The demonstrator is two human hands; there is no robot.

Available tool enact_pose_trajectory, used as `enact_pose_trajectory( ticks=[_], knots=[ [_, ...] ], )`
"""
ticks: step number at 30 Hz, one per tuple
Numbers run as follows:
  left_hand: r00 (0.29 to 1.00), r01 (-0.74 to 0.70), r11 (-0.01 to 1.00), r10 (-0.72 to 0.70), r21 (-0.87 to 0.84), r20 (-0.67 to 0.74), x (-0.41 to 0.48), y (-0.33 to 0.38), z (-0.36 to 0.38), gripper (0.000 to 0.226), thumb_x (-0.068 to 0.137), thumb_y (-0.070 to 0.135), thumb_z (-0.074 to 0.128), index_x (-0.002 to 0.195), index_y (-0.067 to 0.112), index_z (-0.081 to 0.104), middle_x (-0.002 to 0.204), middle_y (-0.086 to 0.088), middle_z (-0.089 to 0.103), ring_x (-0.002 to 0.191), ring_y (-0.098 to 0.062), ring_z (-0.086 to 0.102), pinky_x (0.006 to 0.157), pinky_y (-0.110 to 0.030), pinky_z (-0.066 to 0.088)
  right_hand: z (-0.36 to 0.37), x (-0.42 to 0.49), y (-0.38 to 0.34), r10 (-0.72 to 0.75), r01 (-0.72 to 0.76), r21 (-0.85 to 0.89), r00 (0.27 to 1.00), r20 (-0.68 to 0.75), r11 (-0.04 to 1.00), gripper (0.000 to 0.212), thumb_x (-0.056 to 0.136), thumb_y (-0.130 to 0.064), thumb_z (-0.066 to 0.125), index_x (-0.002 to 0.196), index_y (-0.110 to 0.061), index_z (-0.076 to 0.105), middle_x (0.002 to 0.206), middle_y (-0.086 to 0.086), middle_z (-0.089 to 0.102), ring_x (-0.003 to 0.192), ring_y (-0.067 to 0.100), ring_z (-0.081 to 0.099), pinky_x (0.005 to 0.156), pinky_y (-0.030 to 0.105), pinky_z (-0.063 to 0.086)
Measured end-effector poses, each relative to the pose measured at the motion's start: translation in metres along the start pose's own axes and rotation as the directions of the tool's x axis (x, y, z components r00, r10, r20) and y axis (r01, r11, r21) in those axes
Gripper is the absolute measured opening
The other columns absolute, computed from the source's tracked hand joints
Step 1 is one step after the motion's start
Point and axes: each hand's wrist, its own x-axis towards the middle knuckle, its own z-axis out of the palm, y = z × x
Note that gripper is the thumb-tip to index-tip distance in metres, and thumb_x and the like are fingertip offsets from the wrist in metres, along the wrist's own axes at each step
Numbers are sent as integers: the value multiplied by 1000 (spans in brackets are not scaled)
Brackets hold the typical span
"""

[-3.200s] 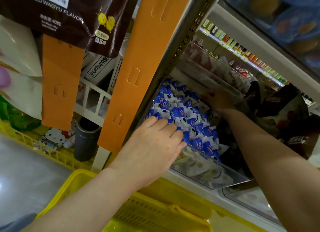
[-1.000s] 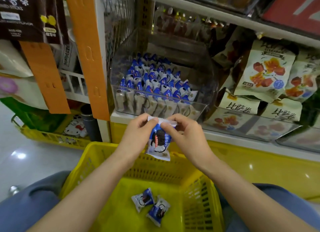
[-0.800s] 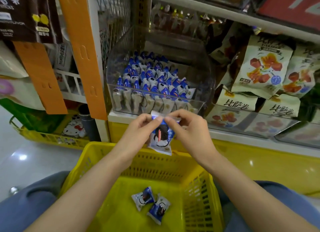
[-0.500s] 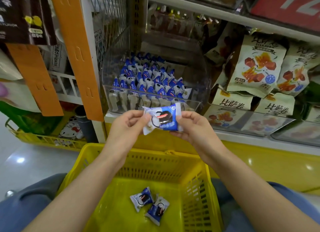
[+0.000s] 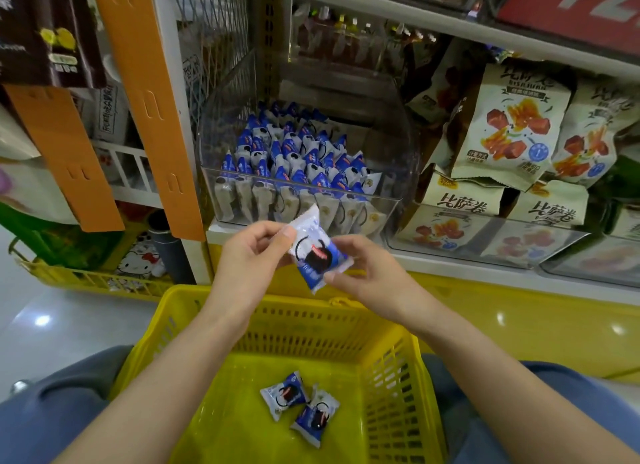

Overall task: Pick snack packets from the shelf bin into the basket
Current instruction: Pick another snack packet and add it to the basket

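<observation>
Held packet: a blue-and-white snack packet (image 5: 317, 252) hangs between both hands, tilted, its upper end toward the left hand and its lower end toward the right.
Left hand: the left hand (image 5: 254, 252) has thumb and fingers clamped on the packet's upper corner.
Right hand: the right hand (image 5: 367, 273) pinches the lower edge with its fingertips; the other fingers are loosely curled.
Change: half a second ago the packet lay level between the hands; a second ago it hung upright from its top seam. It has been turned in place, not lowered.
Meaning: judged as an inspection or re-grip; the drop into the basket is not yet done.
Basket: the yellow basket (image 5: 166, 311) sits directly below both hands, so a release would likely land inside.
Already placed: two packets (image 5: 284, 394) lie touching on the basket floor, below the right hand, unmoved over the last second.
Source: the clear shelf bin (image 5: 391, 207) stands just beyond the hands, well stocked with bin packets (image 5: 294, 159).
Hidden: the fingers behind the held packet; the basket's near rim, cut off by the frame.
Unclear: the packet's print is blurred; reflections veil the bin's rear, so its stock cannot be counted.
</observation>
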Motion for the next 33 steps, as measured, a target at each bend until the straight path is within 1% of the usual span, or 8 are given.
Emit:
enact_pose_trajectory(
  ticks=[2,8,14,17,20,25,30,33],
  knots=[
    [997,-82,985,80,152,21,-2,0,-1,11,90,19,56,86,17,66,80,-4,69,76,-14,64,69,-21,49,3,-1,-2,-120,117,-77,992,-48,990,43,84,-28,64,125,-24,49,124,-8,56,115,4,51,99,24,42],
    [976,-166,955,124,245,178,-9,-2,6,16,90,24,55,82,16,65,72,4,67,69,-4,63,64,-26,50,6,0,-1,-236,235,-32,939,-251,971,5,84,-25,65,84,-20,67,77,-7,66,74,6,61,73,29,53],
    [972,-171,949,119,265,203,-6,-6,6,15,90,29,53,79,23,60,70,-2,58,66,-18,52,66,-36,42,8,-4,1,-515,376,-441,818,-256,815,8,85,-29,63,86,-22,66,78,-13,59,72,4,56,62,18,48],
    [988,-148,949,127,278,90,-6,-8,8,6,88,26,58,88,23,53,83,2,61,78,-13,58,71,-24,49,4,-3,1,-511,363,-403,780,-362,840,6,86,-24,62,88,-20,66,80,-13,59,75,2,56,64,13,46],
    [990,-140,909,118,392,79,-5,-8,5,14,92,29,50,79,25,54,73,4,59,68,-10,55,60,-18,43,-2,-2,-2,-466,406,-232,734,-494,884,5,86,-18,63,91,-19,62,84,-13,60,81,-1,58,70,9,46],
    [949,262,962,-241,-82,204,-1,3,7,47,91,51,31,94,18,64,78,0,72,68,-13,66,63,-25,50,-2,-8,-4,-618,547,-288,695,-366,786,8,83,-8,65,90,-11,66,95,-2,62,93,4,57,83,17,47],
    [985,148,966,-124,-214,119,-3,6,2,16,85,32,58,89,28,73,91,2,73,89,-12,67,83,-33,48,2,-9,-2,-689,562,-464,707,-160,685,10,81,-15,65,89,-10,69,104,3,60,102,9,48,88,18,39],
    [993,98,979,-85,-181,76,-3,8,1,20,91,21,55,108,23,65,103,-1,71,103,-18,64,95,-39,46,8,-11,-5,-549,490,-264,799,-244,831,17,85,-22,63,101,-20,60,107,-6,56,103,1,52,89,14,43]
  ],
)
